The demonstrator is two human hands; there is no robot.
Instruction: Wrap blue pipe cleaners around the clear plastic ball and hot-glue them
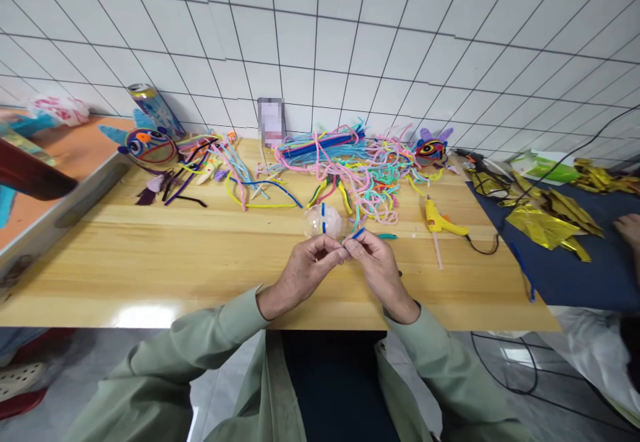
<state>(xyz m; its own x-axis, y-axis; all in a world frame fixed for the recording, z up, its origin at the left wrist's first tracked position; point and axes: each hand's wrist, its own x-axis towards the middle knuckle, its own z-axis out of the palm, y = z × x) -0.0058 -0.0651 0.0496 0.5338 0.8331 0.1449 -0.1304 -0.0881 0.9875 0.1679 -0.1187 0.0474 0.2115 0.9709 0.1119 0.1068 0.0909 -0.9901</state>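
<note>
My left hand (304, 270) and my right hand (376, 263) meet over the near middle of the wooden table (150, 255). Both pinch a short blue pipe cleaner (356, 235), its end sticking up between the fingertips. Just beyond the fingers lies a clear plastic ball (323, 221) with a blue strip across it. Green sleeves cover both my forearms.
A heap of coloured pipe cleaners (350, 155) spreads across the far side. A yellow glue gun (440, 222) lies to the right, its cord trailing. Fish-like craft figures (147, 143) and a can (155, 109) stand far left. Gold foil (545, 219) lies on a blue cloth; another person's hand (629, 229) rests there.
</note>
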